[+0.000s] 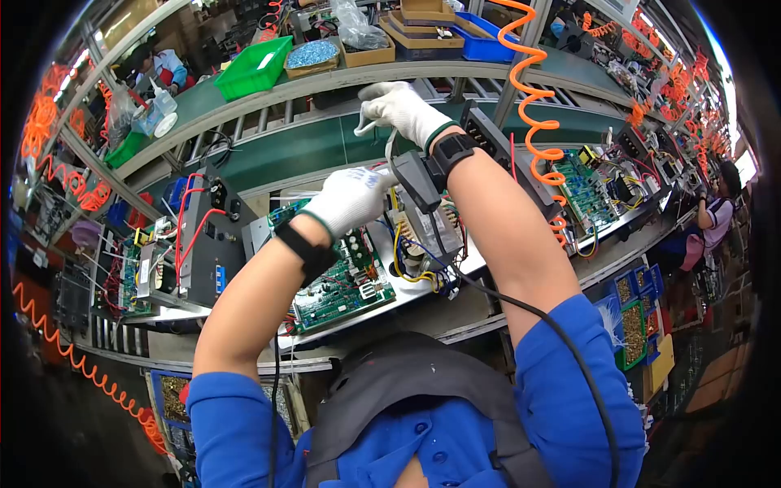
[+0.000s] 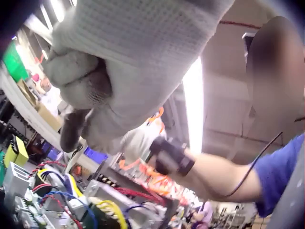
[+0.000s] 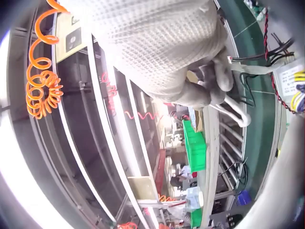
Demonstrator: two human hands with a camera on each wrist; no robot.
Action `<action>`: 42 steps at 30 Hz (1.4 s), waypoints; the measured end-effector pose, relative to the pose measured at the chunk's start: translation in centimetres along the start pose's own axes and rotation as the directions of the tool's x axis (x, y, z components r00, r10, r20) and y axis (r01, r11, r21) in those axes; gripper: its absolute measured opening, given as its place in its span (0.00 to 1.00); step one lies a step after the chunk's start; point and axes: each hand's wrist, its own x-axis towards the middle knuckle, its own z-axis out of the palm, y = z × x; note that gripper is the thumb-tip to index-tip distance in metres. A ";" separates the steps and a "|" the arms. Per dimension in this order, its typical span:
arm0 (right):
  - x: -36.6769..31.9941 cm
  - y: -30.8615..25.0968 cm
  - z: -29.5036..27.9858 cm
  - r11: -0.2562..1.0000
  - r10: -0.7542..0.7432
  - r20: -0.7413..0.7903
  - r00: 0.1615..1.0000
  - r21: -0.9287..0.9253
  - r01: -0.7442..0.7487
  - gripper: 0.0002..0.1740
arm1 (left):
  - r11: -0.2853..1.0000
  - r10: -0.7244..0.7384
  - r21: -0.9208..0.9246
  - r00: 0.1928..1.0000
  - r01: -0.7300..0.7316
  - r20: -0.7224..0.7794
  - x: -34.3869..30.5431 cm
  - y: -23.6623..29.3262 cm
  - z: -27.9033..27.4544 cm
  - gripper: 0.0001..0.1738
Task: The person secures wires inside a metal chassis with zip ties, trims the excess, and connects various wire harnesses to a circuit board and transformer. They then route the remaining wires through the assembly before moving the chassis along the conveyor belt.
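My gloved left hand (image 1: 350, 198) is low over an open electronic unit, its fingers curled in the left wrist view around the lower part of a pale cable. Higher and farther forward, my gloved right hand (image 1: 407, 114) pinches the same white cable (image 3: 238, 112); a bent length of it sticks out past the fingertips. The cable runs down toward the unit's wiring. Under the left hand lies a green circuit board (image 1: 342, 281) on a white metal base. Beside it, yellow and blue wires (image 1: 403, 256) loop around a silver block. The exact grip point of the left fingers is hidden.
Black-panelled units stand to the left (image 1: 215, 236) and right (image 1: 508, 154). An orange coiled hose (image 1: 533, 122) hangs close to my right forearm. Behind the green conveyor belt (image 1: 313, 150), a shelf carries a green bin (image 1: 254, 68), cardboard trays and a blue bin (image 1: 484, 37).
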 end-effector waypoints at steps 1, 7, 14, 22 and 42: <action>-0.5 -0.9 -0.4 1.000 0.002 -0.002 1.000 0.002 -0.002 0.22 | 0.996 0.065 0.054 0.998 -0.066 0.016 0.8 -0.1 1.0 0.20; -8.6 -4.2 -6.9 0.974 -0.220 0.140 0.965 -0.017 0.224 0.21 | 0.951 0.291 -0.048 0.936 -0.306 -0.196 4.0 -2.7 5.5 0.14; -17.2 0.3 -6.4 0.985 0.145 0.033 0.989 0.085 -0.147 0.16 | 0.994 -0.054 0.080 0.960 0.079 -0.275 6.4 -5.4 2.3 0.13; -3.0 4.2 -2.1 0.969 0.135 0.648 0.750 -0.246 0.038 0.21 | 0.880 -0.039 -0.468 0.994 0.082 0.101 11.3 -9.5 3.7 0.13; 3.0 3.5 -8.2 0.747 0.502 0.259 0.825 -0.610 -0.263 0.19 | 0.950 0.311 -0.036 0.950 -0.310 0.035 -7.2 -0.8 1.1 0.11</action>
